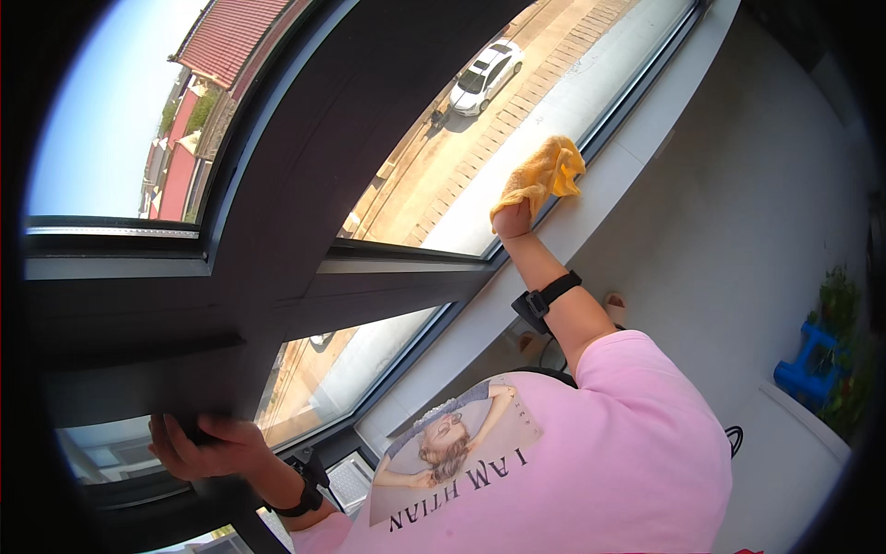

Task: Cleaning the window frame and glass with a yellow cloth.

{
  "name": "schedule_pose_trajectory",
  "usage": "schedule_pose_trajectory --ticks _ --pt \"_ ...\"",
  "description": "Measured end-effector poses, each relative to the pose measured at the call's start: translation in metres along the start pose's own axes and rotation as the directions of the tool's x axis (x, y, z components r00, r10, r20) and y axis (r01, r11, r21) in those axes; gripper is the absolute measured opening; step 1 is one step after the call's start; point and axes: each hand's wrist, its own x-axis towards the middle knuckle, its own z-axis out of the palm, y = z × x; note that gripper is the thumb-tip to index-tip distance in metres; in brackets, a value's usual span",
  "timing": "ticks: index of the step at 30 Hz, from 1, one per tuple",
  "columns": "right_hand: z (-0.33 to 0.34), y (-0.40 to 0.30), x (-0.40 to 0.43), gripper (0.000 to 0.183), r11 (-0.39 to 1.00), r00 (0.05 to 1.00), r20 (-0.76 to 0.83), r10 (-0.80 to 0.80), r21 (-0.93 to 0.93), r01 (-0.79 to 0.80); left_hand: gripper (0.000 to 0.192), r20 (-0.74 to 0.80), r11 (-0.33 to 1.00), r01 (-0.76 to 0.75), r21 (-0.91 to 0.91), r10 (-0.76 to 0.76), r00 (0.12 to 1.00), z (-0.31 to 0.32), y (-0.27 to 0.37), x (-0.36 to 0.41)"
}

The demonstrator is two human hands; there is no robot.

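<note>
My right hand (513,219) holds a yellow cloth (543,170), which covers the fingers. The cloth lies against the low edge of a window pane (477,173), beside the blue-grey lower frame rail. At the lower left, my left hand (204,447) has its thumb and fingers around an edge of the dark window frame (263,298); the part between them is in shadow. Black straps with small devices sit on both forearms.
A pale sill (595,197) runs along the window's low edge. Outside are a white car (486,77) and a red-tiled roof (232,34). At the right stand a blue plastic object (810,363) and green plants (839,298). Slippered feet show below the sill.
</note>
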Motion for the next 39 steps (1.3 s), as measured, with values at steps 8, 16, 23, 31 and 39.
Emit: schedule_pose_trajectory --ticks 8,16,23,31,39 --pt "0.038 -0.107 0.052 0.070 0.929 0.916 0.157 -0.368 0.041 0.367 0.028 0.023 0.994 0.002 -0.107 0.001 1.000 -0.005 -0.004 0.005" --pt "0.051 -0.155 0.016 0.079 0.878 0.750 0.493 -0.442 0.066 0.474 0.031 0.008 0.994 0.076 -0.077 -0.076 0.997 -0.002 -0.003 -0.007" --pt "0.042 -0.175 0.018 0.073 0.917 0.560 0.794 -0.236 0.373 -0.143 0.030 0.027 0.994 0.082 -0.075 -0.080 0.996 -0.002 -0.006 -0.007" --pt "0.030 -0.158 0.044 0.076 -0.367 -0.080 0.913 -0.400 -0.240 -0.899 0.029 0.022 0.996 0.078 -0.036 -0.078 0.997 -0.002 -0.007 -0.006" --pt "0.018 -0.139 0.055 0.049 0.728 -0.069 0.957 -0.282 0.167 -0.665 0.032 0.036 0.996 0.086 -0.023 -0.085 0.996 -0.002 -0.003 0.001"
